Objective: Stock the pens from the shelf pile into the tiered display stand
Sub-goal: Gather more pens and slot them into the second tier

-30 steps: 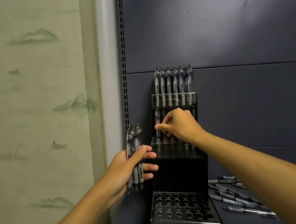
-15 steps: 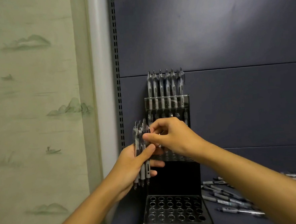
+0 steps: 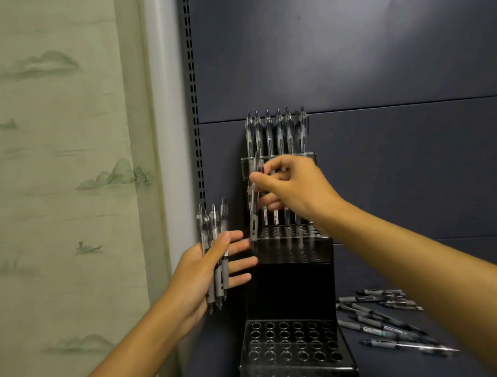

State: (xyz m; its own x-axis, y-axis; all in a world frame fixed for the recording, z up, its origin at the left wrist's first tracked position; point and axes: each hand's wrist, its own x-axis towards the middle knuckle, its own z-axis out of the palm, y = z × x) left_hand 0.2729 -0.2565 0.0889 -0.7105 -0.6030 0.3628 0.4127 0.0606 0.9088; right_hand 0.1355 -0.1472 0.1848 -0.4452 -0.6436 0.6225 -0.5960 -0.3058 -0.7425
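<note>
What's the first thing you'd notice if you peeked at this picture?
The right hand in the middle, pinching a single pen just above the middle step of the black display stand. Beside it, the left hand holds a bunch of pens upright, and more loose pens lie scattered on the shelf at lower right.

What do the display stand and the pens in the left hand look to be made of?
Display stand: seemingly glossy black acrylic or plastic, judging by reflections in its holed tiers. Pens in the left hand: apparently clear plastic barrels, see-through, with matte grey, possibly rubber, grips.
</note>
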